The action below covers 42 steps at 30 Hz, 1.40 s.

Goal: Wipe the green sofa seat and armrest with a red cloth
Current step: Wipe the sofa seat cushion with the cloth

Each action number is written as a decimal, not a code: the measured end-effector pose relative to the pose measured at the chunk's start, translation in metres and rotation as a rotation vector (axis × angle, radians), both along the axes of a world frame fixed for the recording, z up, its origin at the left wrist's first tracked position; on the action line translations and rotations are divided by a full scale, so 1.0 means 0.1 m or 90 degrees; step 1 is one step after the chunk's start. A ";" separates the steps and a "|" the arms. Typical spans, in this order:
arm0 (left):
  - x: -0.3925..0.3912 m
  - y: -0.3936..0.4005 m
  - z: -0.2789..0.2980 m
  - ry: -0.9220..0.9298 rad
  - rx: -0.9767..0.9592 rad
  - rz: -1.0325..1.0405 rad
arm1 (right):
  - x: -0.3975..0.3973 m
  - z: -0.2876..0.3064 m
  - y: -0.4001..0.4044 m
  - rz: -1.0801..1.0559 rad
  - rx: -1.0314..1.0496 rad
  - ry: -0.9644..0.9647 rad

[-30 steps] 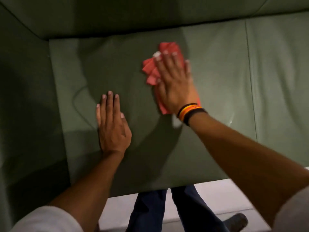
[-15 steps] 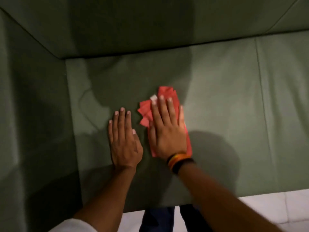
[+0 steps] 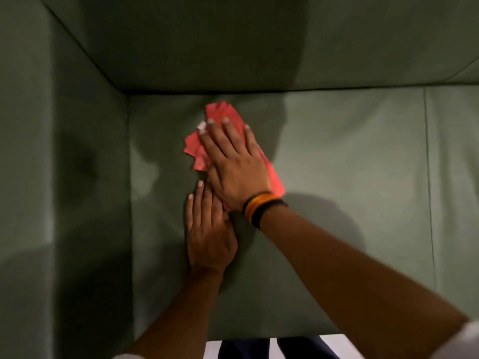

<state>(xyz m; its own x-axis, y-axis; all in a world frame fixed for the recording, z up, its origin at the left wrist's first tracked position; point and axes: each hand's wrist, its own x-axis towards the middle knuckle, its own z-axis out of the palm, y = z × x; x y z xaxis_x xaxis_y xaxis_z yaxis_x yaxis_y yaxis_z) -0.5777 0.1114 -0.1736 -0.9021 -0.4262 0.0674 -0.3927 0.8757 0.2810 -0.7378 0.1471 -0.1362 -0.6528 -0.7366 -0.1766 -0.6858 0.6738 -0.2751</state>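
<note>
A crumpled red cloth [image 3: 223,115] lies on the green sofa seat [image 3: 337,177], toward the back of the left cushion. My right hand [image 3: 233,161], with striped bands at the wrist, lies flat on the cloth and presses it into the seat; most of the cloth is hidden under it. My left hand [image 3: 207,234] rests flat on the seat just in front, fingers together, its fingertips tucked under my right hand's heel. The green armrest [image 3: 64,177] rises along the left side.
The sofa backrest [image 3: 233,47] stands behind the seat. A seam [image 3: 429,190] divides this cushion from another on the right. Past the seat's front edge I see pale floor [image 3: 212,349] and my dark trouser legs [image 3: 243,351].
My right hand slid the cloth toward the front of the seat, then back toward the backrest. My left hand stayed planted; the right hand's heel now overlaps its fingertips.
</note>
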 end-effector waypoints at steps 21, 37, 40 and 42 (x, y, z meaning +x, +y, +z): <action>-0.05 0.07 0.10 -0.015 0.021 0.005 | 0.71 0.00 0.90 -0.171 -0.011 -0.029; -1.28 3.05 0.20 0.053 0.202 -0.184 | -0.28 -0.07 5.01 -0.490 0.038 0.034; -1.60 3.64 0.24 0.052 0.223 -0.190 | -0.37 -0.06 5.77 -0.657 0.057 0.031; -1.86 3.95 0.24 0.044 0.215 -0.222 | -0.17 -0.04 6.11 -0.757 0.064 0.029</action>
<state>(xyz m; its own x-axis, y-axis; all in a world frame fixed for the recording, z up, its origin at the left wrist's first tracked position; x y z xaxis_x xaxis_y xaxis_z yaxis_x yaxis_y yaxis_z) -0.7639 0.5067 -0.1501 -0.9933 -0.1078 0.0415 -0.0630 0.8069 0.5873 -0.7547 0.7578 -0.1398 -0.9234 0.3500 -0.1577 0.3750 0.9102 -0.1757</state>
